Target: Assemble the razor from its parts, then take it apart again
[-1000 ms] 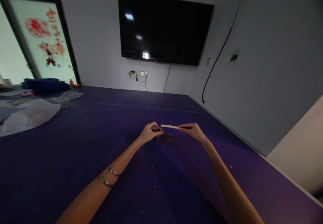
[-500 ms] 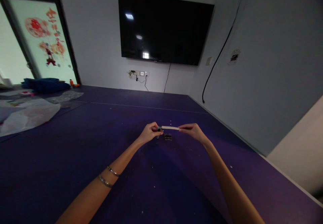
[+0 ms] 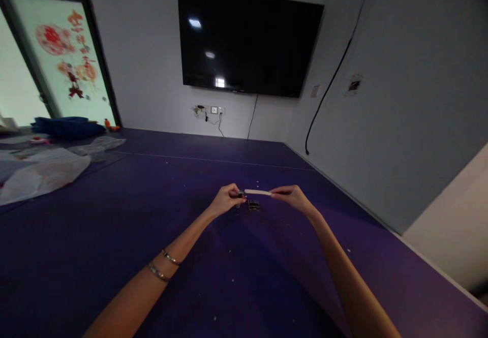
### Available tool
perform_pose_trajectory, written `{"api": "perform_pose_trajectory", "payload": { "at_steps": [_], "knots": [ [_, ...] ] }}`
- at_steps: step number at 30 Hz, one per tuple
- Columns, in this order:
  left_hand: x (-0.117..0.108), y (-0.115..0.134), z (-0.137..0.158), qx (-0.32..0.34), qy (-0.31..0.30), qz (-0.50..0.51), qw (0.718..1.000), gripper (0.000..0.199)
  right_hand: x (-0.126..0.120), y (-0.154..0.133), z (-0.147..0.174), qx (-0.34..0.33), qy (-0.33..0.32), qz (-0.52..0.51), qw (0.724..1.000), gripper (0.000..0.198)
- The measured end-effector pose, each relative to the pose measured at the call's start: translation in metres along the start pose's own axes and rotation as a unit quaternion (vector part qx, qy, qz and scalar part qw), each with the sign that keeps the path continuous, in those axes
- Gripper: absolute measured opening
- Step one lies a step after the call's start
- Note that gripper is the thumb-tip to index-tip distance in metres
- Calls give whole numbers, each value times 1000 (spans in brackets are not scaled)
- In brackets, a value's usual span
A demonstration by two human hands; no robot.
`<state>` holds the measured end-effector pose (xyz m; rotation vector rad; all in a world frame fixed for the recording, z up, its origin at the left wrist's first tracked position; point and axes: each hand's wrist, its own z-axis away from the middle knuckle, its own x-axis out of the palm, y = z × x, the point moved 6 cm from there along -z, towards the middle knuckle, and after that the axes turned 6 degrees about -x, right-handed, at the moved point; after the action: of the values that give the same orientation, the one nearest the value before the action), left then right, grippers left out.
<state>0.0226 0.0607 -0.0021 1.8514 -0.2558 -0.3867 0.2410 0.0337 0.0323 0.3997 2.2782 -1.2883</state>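
Note:
Between thumb and fingers, my left hand [image 3: 225, 200] pinches a small dark metallic piece [image 3: 240, 194], too small to make out. My right hand [image 3: 292, 197] grips the right end of a thin, slightly curved white strip [image 3: 257, 192]. The strip's left end meets or nearly meets the dark piece; I cannot tell whether they are joined. Just below the strip, a small dark rectangular object with pale lines [image 3: 253, 205] lies on the purple floor [image 3: 236, 256]. Both hands are low over the floor.
White specks are scattered over the floor. Crumpled clear plastic sheeting [image 3: 46, 173] and a dark blue cloth heap [image 3: 66, 127] lie at the left. A television [image 3: 249, 43] hangs on the far wall, and a black cable [image 3: 331, 86] dangles along the right wall.
The view has shifted very slightly. Both hands keep their grips and the strip stays in nearly the same place.

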Motion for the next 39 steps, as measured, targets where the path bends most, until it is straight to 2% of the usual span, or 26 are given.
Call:
{"api": "perform_pose_trajectory", "payload": {
  "at_steps": [2,6,11,17,21,26,31,36,39],
  "knots": [
    [0,0,0,-3,0,-2,1000,28,1,-1,0,-5,-9,1,1000,30],
    [0,1,1,-4,-3,9,1000,30,-2,-1,0,7,22,10,1000,29],
    [0,1,1,-5,2,-13,1000,29,1,-4,0,-7,-4,0,1000,27],
    [2,1,1,6,-3,0,1000,29,-1,-2,-1,4,20,10,1000,26],
    [2,-1,0,3,6,-28,1000,28,3,-6,-1,-12,-10,1,1000,25],
    [2,-2,0,3,3,-16,1000,29,-1,-10,-1,0,25,9,1000,26],
    [3,-1,1,1,2,-32,999,29,4,-19,-2,-24,-7,-4,1000,26],
    [3,-2,1,-6,3,-9,1000,31,0,-22,-2,-9,31,18,999,23],
    [3,2,2,3,-1,-24,1000,31,3,-30,-2,-25,7,16,1000,23]
  ]
}}
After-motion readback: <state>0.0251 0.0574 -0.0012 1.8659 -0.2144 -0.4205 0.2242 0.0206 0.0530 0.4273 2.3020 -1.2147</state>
